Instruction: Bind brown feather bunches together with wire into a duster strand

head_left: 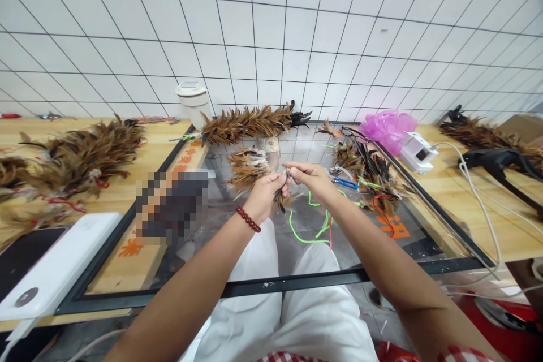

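My left hand (270, 192), with a beaded bracelet (248, 219) at the wrist, is closed in a pinch on a small bunch of brown and dark feathers (280, 202), whose tips hang below the fingers. Against its fingertips, my right hand (313, 179) pinches at the top of the bunch; what lies between its fingers is too small to make out. Just behind my left hand lies a loose pile of brown feathers (246, 169) with pale quill ends. Right of my right hand is a blue-handled tool (344, 182), its kind unclear.
A black-framed glass panel (297, 284) spans the wooden table (462, 226). Behind are a feather duster (250, 123) and white canister (195, 103). Green cord (305, 239), mixed feathers (377, 169), a pink bag (390, 127) and a cabled white box (418, 153) lie rightward; a power bank (63, 263) leftward.
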A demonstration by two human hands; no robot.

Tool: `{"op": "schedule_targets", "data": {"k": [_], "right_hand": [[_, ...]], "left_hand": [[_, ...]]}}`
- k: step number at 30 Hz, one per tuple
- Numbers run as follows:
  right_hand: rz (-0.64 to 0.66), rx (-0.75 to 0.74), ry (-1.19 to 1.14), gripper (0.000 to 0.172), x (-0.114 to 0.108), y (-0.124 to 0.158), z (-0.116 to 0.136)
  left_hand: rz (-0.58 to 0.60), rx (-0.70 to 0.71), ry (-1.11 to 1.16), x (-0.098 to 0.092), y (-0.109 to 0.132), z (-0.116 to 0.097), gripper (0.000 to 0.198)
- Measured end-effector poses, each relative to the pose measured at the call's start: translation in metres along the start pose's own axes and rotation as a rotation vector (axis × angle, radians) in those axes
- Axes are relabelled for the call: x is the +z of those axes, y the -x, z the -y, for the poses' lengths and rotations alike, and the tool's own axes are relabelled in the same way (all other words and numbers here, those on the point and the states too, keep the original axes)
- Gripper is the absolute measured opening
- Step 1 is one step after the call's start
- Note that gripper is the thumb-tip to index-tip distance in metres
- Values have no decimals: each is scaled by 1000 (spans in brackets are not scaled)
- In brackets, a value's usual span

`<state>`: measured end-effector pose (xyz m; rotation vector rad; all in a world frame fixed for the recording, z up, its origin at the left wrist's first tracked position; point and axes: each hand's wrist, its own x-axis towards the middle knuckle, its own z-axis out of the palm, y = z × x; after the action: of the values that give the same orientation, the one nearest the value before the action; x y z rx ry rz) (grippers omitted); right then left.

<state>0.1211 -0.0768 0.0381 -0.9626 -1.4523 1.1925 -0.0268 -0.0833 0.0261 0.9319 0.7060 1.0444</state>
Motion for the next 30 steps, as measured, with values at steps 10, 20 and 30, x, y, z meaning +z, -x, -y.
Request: {"op": "schedule_targets", "data": {"k": [10, 20, 30], "right_hand": [[-36, -2, -32, 32, 5, -1, -4], [79, 31, 1017, 11, -52, 28, 31], [36, -16, 1150, 11, -37, 48, 4]], "left_hand": [[39, -35, -49, 4, 2, 3, 26], [-77, 39, 126, 2, -1, -4, 19], [-25, 66, 68, 7, 5, -9, 21]]}}
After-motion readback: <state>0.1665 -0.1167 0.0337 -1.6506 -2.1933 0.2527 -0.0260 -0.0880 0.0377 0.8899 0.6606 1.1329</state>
